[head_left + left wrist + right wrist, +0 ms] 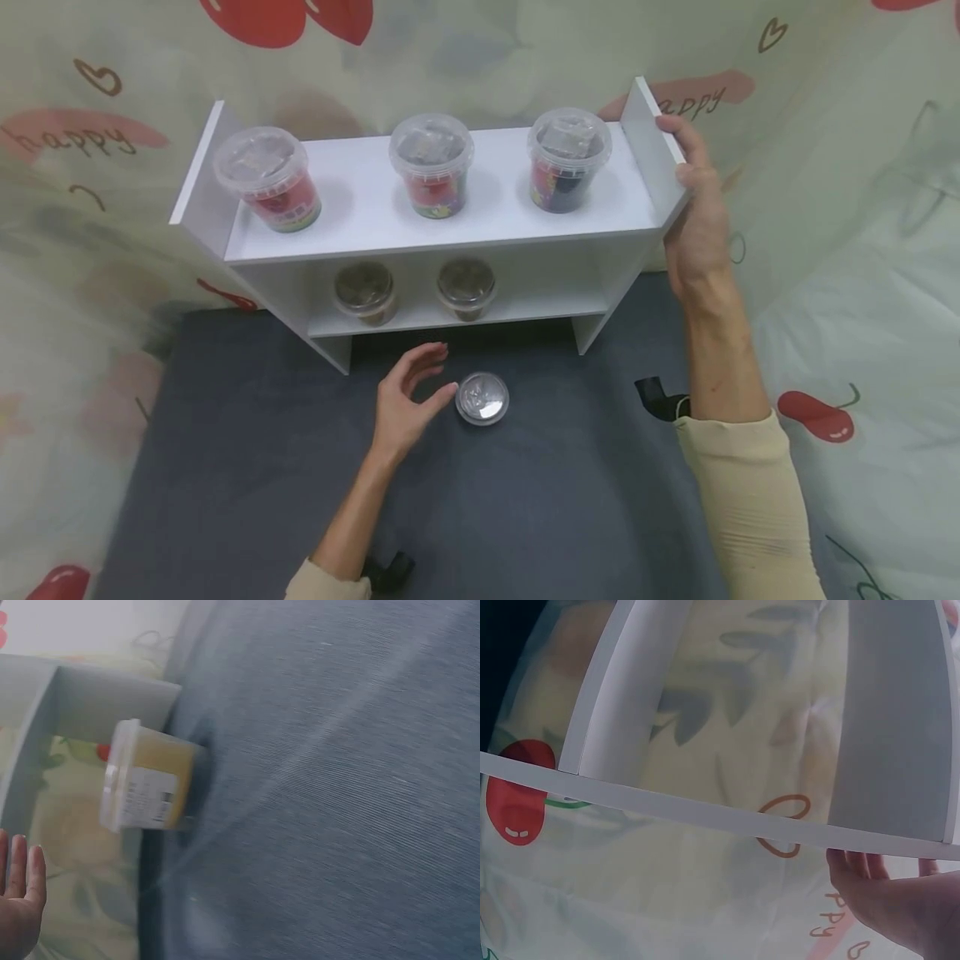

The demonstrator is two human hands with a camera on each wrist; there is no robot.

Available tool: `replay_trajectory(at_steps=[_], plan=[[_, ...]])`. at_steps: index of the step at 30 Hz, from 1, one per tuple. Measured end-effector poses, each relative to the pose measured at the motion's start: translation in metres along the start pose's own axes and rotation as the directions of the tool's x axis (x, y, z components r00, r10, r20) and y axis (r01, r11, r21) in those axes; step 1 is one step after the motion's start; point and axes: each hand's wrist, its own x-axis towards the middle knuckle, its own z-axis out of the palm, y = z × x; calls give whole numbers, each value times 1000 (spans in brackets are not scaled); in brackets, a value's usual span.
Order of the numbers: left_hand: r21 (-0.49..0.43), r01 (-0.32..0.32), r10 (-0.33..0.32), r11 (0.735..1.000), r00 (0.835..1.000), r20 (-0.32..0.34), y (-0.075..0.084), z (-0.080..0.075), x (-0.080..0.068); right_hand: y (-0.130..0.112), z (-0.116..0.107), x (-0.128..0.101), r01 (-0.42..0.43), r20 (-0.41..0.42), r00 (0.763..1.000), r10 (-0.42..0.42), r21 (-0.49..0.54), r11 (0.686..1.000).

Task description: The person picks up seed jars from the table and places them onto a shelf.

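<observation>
A white two-tier shelf (352, 242) stands against a printed curtain. My right hand (697, 208) grips the edge of its right side panel (651, 150); the right wrist view shows the fingers at that panel (705, 804). My left hand (405, 400) is just left of a small clear-lidded tub (482, 399) on the dark surface, thumb and fingers apart, with nothing held. From the left wrist, this tub (154, 778) shows yellowish contents and a white label, and the fingertips (35, 877) are apart from it.
Three larger lidded tubs with colourful contents, left (281, 187), middle (432, 171) and right (567, 162), stand on the upper board. Two smaller tubs, left (365, 292) and right (466, 287), stand on the lower board. The dark grey surface (540, 508) spreads in front.
</observation>
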Motion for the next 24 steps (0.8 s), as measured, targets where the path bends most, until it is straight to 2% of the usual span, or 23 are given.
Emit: replay_trajectory(at_steps=[1, 6, 10, 16, 24], plan=[[8, 1, -1, 1000, 1000, 9, -3, 0, -2, 0, 0, 0, 0, -1, 1000, 0, 0, 1000], [52, 26, -28, 998, 999, 41, 7, 2, -8, 0, -1, -1, -3, -5, 1000, 3, 5, 1000], [77, 17, -22, 997, 998, 57, 6, 2, -9, 0, 0, -1, -6, -4, 1000, 6, 10, 1000], [99, 4, -13, 995, 996, 86, 1, 3, -11, 0, 0, 0, -4, -5, 1000, 4, 10, 1000], [81, 57, -66, 995, 992, 110, -10, 7, -17, -1, 1, 0, -8, -9, 1000, 8, 19, 1000]])
